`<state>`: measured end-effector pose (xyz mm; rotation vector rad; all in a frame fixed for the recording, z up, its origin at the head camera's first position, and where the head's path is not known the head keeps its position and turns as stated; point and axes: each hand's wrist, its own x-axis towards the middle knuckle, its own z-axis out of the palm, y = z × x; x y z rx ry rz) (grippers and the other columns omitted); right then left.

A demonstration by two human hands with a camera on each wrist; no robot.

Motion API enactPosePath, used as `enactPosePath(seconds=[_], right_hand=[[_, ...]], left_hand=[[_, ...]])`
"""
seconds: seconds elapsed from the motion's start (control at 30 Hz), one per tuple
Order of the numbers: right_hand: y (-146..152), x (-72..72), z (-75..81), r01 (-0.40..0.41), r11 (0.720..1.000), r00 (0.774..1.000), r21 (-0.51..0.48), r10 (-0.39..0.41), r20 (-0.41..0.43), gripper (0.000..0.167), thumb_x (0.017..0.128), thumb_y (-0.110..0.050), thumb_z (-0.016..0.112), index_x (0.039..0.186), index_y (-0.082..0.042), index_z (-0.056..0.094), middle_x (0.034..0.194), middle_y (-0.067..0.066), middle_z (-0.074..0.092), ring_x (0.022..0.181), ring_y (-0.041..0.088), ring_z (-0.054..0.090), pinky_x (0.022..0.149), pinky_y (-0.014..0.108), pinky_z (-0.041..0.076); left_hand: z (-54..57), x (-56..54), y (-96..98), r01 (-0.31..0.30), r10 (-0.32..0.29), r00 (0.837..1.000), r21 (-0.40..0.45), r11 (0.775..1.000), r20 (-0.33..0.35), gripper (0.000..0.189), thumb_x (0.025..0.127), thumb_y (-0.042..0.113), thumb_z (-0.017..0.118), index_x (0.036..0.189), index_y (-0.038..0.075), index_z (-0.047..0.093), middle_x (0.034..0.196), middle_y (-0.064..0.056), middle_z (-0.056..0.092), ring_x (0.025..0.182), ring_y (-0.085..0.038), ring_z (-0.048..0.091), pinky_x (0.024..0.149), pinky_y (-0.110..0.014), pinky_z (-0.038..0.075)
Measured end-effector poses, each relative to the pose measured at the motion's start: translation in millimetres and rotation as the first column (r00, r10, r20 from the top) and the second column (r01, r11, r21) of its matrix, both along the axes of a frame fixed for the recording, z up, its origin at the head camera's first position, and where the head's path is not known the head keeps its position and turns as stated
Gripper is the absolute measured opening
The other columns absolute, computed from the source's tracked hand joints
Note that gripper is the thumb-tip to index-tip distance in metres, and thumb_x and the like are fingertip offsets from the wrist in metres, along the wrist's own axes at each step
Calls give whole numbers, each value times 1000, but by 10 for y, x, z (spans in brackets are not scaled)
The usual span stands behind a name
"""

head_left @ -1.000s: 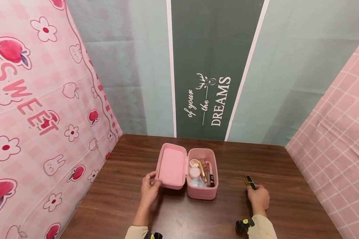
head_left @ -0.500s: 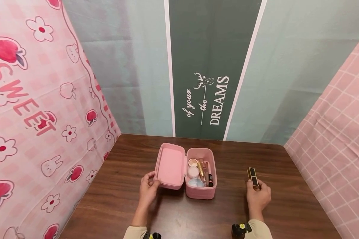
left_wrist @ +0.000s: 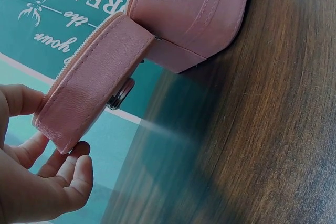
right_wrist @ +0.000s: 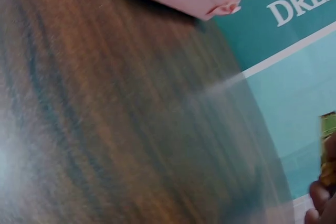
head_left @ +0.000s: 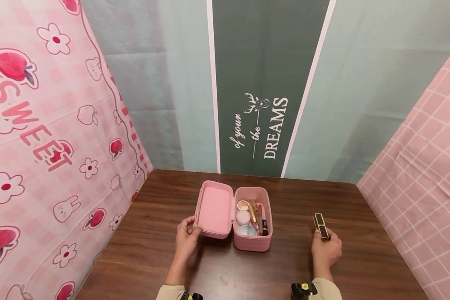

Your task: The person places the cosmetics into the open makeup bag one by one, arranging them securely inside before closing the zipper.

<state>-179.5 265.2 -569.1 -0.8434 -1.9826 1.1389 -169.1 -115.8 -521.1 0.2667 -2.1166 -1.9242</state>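
A pink zip-up cosmetic case stands on the table with its lid swung out to the left. My left hand pinches the near left corner of that lid; in the left wrist view the thumb and fingers sit on either side of its edge. Inside the case lie a pale round jar, a gold tube, a black-capped tube and other makeup. Off to the right, my right hand grips a black-and-gold lipstick, its far end pointing away from me. Only its edge shows in the right wrist view.
The dark wooden table reaches back to a green and teal curtain with white lettering. Pink patterned cloth hangs at the left, pink checked cloth at the right.
My right hand has shifted slightly rightward, and the lipstick has turned so its black face shows more fully. The left hand keeps its hold on the lid; the case stays put.
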Motion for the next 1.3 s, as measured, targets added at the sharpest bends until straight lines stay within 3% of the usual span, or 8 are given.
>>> enactPosePath(seconds=[0.3,0.43,0.53,0.67,0.8,0.97,1.13,1.3], right_hand=[[-29,62,195,-88,996,986,-31,91,142,30,80,-12,63,106,2,62,101,27,61,92,44,51,77,52,35],[-95,52,239,-134,989,979,-58,141,148,31,78,-12,66,106,0,63,100,27,62,88,39,56,72,46,37],[-155,30,248,-161,985,979,-54,166,114,29,76,-10,68,103,1,64,99,26,64,75,22,60,68,36,38],[-229,14,263,-204,977,974,-61,209,86,28,74,-8,67,100,2,63,97,25,65,62,0,50,61,24,36],[-296,3,289,-255,965,961,-59,260,97,28,77,-9,67,101,3,59,96,25,65,66,9,52,61,26,35],[-366,-4,361,-348,935,926,-62,353,135,29,81,-9,66,103,5,55,99,28,63,79,31,53,67,38,35],[-431,3,430,-395,918,905,-49,397,150,28,81,-8,66,103,5,55,97,28,63,80,34,53,69,42,36],[-486,-2,471,-410,912,904,4,406,132,27,78,-6,69,100,6,60,89,25,58,82,35,49,70,44,34]], left_hand=[[13,12,3,-4,4,1000,-1,1000,12,39,79,-4,64,117,-7,55,115,-21,43,87,-27,55,63,-18,45],[35,14,0,-2,2,1000,-10,1000,19,39,79,-3,64,117,-7,54,115,-20,43,86,-26,55,63,-18,45],[134,51,17,5,-5,1000,-11,1000,14,38,79,-6,62,116,-11,53,113,-23,43,85,-27,55,62,-18,45],[336,129,59,7,-7,1000,-17,1000,13,37,78,-10,60,114,-15,52,111,-27,43,83,-28,55,61,-17,44],[425,158,82,9,-8,1000,-25,1000,28,36,79,-9,58,115,-15,52,113,-27,42,82,-25,55,62,-16,44],[263,85,43,12,-12,1000,-21,1000,22,38,79,-8,60,115,-13,53,112,-26,43,82,-25,55,61,-18,45],[45,-9,-4,6,-5,1000,-34,999,13,39,79,-5,63,116,-10,54,112,-23,44,83,-27,56,61,-19,45],[-7,-17,-7,2,-2,1000,-33,999,5,39,78,-5,63,115,-8,55,112,-21,43,85,-29,56,62,-19,46]])
